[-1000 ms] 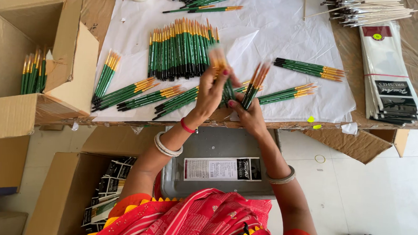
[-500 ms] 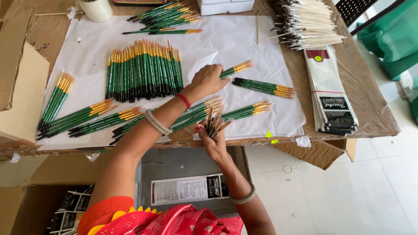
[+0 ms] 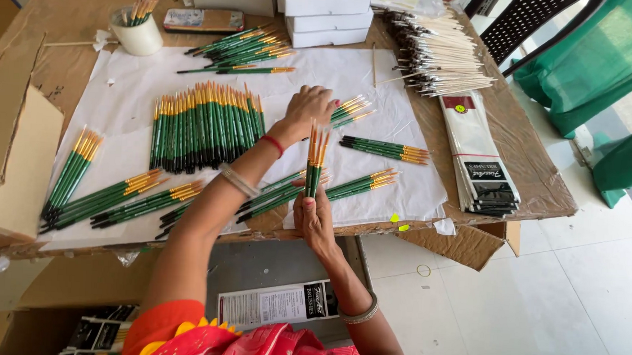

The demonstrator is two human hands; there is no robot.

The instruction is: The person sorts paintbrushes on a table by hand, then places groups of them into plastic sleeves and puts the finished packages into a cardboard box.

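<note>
Right hand (image 3: 315,217), at lower centre of the frame, clasps a small upright bunch of green brushes (image 3: 315,163); left hand (image 3: 306,111), centre, rests fingers spread on another brush cluster (image 3: 350,107) on the white-papered tabletop (image 3: 133,89).

White flat boxes (image 3: 330,12) are stacked at the counter's far edge beside a flat patterned tin (image 3: 203,20), a pile of clear sleeves with black-and-white labels (image 3: 479,161) lies at its right, and a black-and-white labelled packet (image 3: 277,305) sits below.

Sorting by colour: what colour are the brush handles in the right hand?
Green with yellow-orange ends, on the brushes in the right hand; head view.
</note>
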